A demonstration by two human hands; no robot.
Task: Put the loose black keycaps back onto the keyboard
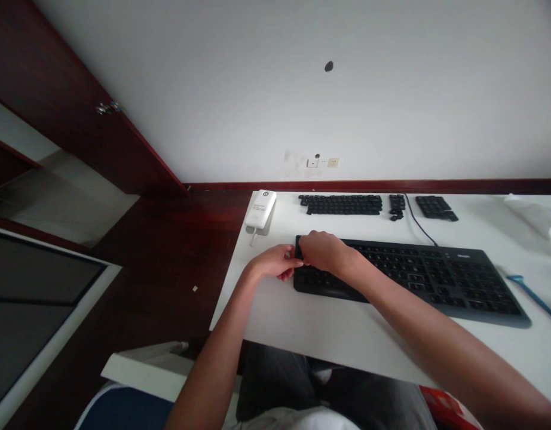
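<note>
A black keyboard [419, 246] lies across the white table, its keys partly stripped, with bare sockets showing in the middle and right. At its left end my left hand [275, 261] is closed, thumb and fingers bent around the edge of the keyboard. My right hand [324, 249] covers the upper left keys, fingers curled down close to the left fingertips. Whatever those fingers pinch is hidden behind the hand. Removed black keycaps [345, 205] stand in rows behind the keyboard, with a smaller keycap group [396, 206] and number-pad keycaps [434, 208] to their right.
On the table's [275, 313] back left corner rests a white power bank [261, 209] with a short cable. The keyboard cable [419, 222] runs toward the wall. A blue stick-like tool [535, 298] and a whitish plastic bag [530, 215] lie at the right.
</note>
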